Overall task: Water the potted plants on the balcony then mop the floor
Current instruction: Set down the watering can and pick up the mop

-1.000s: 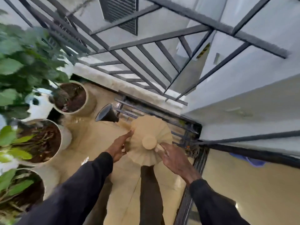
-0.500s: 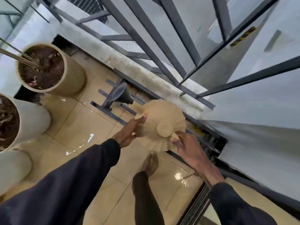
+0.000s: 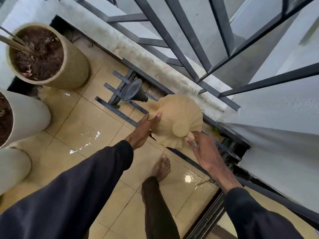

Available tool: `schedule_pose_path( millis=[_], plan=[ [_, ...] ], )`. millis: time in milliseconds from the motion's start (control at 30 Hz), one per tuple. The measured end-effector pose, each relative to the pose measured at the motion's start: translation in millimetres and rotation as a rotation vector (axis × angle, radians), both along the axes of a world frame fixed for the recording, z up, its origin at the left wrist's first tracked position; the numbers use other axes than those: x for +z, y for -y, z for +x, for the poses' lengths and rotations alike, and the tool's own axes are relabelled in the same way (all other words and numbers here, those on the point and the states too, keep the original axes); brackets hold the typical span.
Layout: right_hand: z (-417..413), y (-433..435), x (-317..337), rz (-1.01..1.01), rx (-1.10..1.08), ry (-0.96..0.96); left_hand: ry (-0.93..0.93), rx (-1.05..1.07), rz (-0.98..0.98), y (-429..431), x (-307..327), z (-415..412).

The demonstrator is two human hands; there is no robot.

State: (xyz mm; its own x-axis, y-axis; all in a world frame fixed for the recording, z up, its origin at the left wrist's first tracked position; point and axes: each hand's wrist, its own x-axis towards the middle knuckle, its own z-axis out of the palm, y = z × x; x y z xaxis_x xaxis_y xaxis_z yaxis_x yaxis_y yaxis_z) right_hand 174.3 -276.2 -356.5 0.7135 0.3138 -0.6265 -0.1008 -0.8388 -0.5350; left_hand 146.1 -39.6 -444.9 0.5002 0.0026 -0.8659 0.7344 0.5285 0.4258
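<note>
In the head view, a tan fluted watering can [image 3: 179, 118] is held at the centre of the frame, above the wet tiled floor [image 3: 86, 125] and close to the ledge under the metal railing [image 3: 174, 42]. Its black rose [image 3: 132, 91] is pointed toward the upper left and is seen over a dark metal rack [image 3: 114, 100] lying on the floor, not over any pot.

The can's left edge is held by the left hand [image 3: 144, 128], the thumb laid on top and the fingers hidden behind. The can's lower edge, under a rounded knob, is met by the fairly straight fingers of the right hand [image 3: 205, 152]; whether anything is gripped there cannot be told.

A ribbed tan pot [image 3: 76, 66] of dark soil is seen at the upper left, with two white pots [image 3: 32, 114] below it along the left edge.

Water could be spilled onto the rack if the can were tipped before the rose is brought over soil. A slip is also judged possible, since a bare foot [image 3: 161, 168] is planted on puddled tiles.
</note>
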Motion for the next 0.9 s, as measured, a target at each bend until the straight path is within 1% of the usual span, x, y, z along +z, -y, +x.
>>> schedule_pose_path(
  millis=[100,200,267,333,433,567,600,667,767,900],
  plan=[
    [-10.4,-6.4,14.6,-0.092,-0.013,0.071,-0.005,0.032,0.070,-3.3,24.5,-14.1],
    [-26.0,-15.5,51.0,-0.126,-0.036,0.100,0.012,-0.008,0.158,-9.3,82.9,-33.7],
    [-39.2,-19.1,79.8,-0.072,-0.079,0.100,0.020,-0.029,0.164,-16.8,123.2,-47.3],
    [-49.5,-23.2,122.7,0.012,-0.152,0.099,0.037,-0.073,0.161,-26.5,170.5,-62.2],
    [-67.0,-31.8,202.5,0.091,-0.280,0.107,0.072,-0.139,0.187,-38.2,247.8,-83.0],
    [-106.6,-40.2,324.8,0.171,-0.422,0.083,0.124,-0.256,0.225,-48.2,371.0,-112.6],
    [-112.1,-42.6,335.5,0.197,-0.448,0.067,0.133,-0.276,0.225,-51.9,384.4,-115.3],
    [-133.6,-40.4,377.9,0.285,-0.533,0.047,0.164,-0.330,0.223,-52.4,421.9,-130.3],
    [-165.2,-35.5,432.0,0.374,-0.652,0.104,0.220,-0.394,0.234,-49.3,469.1,-157.4],
    [-206.1,-11.2,483.6,0.448,-0.800,0.198,0.274,-0.519,0.252,-34.6,503.0,-189.8]
  ],
)
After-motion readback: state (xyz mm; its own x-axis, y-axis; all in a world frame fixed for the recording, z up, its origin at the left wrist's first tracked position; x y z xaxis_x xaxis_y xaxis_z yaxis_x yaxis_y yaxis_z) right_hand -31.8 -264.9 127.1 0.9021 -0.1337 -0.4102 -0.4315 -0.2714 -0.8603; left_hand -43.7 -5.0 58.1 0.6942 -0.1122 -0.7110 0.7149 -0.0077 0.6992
